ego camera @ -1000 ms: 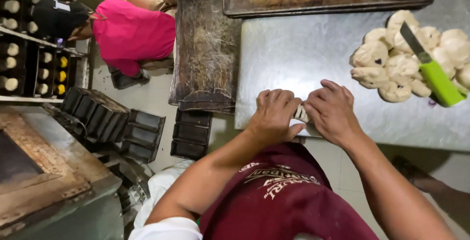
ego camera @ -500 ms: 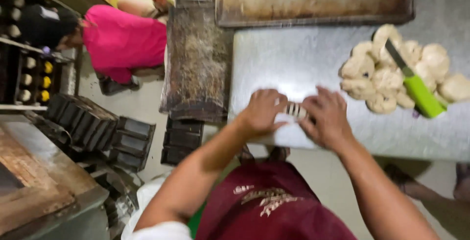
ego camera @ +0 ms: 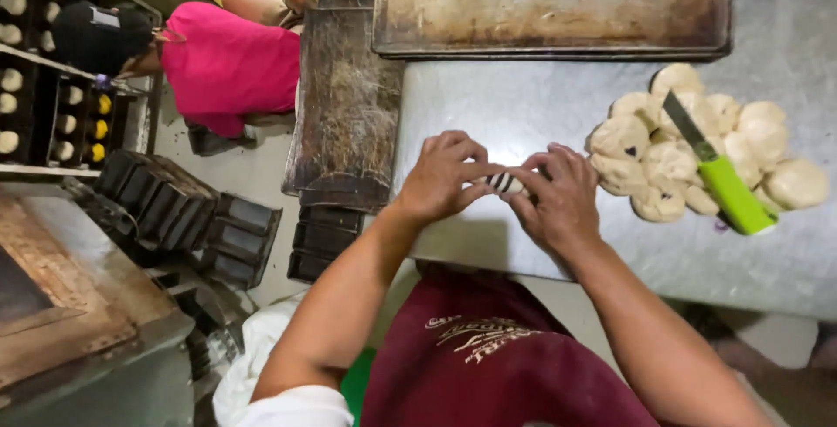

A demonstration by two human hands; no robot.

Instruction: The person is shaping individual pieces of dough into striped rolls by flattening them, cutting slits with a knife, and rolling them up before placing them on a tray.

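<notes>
Two hands, left (ego camera: 445, 174) and right (ego camera: 558, 196), pinching one striped dough piece (ego camera: 503, 183); one green-handled knife (ego camera: 719, 174) on the dough pile (ego camera: 645, 152).

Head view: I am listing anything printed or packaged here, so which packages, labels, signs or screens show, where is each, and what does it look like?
Packages, signs, screens: none in view.
Printed design on the maroon apron: bottom centre, pale curved lettering.
Small light patch on the black cap: upper left, on the person in pink.
Striped dough piece, unlabelled: pinched between left hand and right hand.
</notes>
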